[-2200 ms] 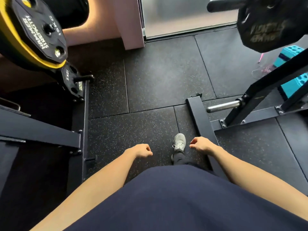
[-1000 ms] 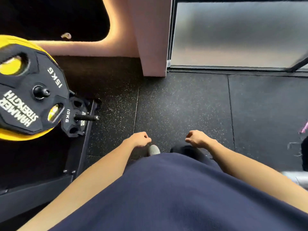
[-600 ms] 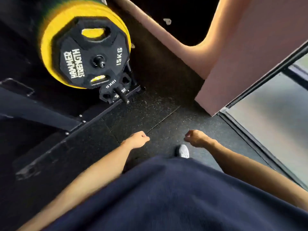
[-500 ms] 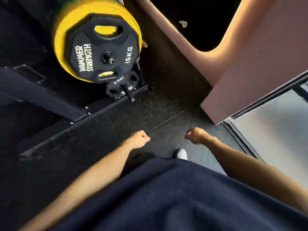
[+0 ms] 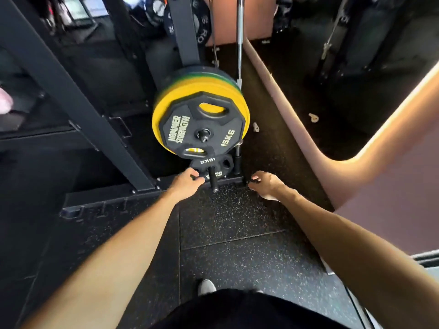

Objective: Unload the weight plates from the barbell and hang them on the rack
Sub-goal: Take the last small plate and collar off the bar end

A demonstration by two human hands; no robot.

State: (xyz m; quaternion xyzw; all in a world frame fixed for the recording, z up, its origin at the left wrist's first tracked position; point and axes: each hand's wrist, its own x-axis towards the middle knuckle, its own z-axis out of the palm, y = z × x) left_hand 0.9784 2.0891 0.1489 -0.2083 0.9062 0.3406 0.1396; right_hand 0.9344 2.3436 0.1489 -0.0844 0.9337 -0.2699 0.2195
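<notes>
The left hand (image 5: pixel 187 182) reaches low to the small black 10KG plate (image 5: pixel 211 165). Its fingers curl at the left edge of that plate, and this grip looks like it holds the edge, but the fingertips are blurry, so I cannot tell for sure. The right hand (image 5: pixel 266 185) is just to the right of the plate and does not touch it. Its fingers are bent a little and spread, and this grip holds nothing. It hangs near the end of the black base bar (image 5: pixel 228 181) of the rack.

The 10KG plate sits on a short black peg (image 5: pixel 212 180) that sticks out toward the person, between the two hands. Right above it, on another peg (image 5: pixel 203 135), hangs a bigger black plate marked 15KG (image 5: pixel 202 129). It has the words HAMMER STRENGTH on it. Behind it are wider yellow plates (image 5: pixel 161 110), and a green plate (image 5: pixel 190 76) behind those. All of them hang on the dark rack (image 5: pixel 187 32).

A shiny steel bar (image 5: pixel 239 43) stands upright just behind and to the right of the plates. A slanted black beam (image 5: pixel 71 91) runs down the left side. The floor (image 5: pixel 237 233) is black rubber with tiny light specks. A pink wall (image 5: pixel 392 174) curves along the right. The toe of a grey shoe (image 5: pixel 206 286) shows at the bottom, between the two bare arms.
</notes>
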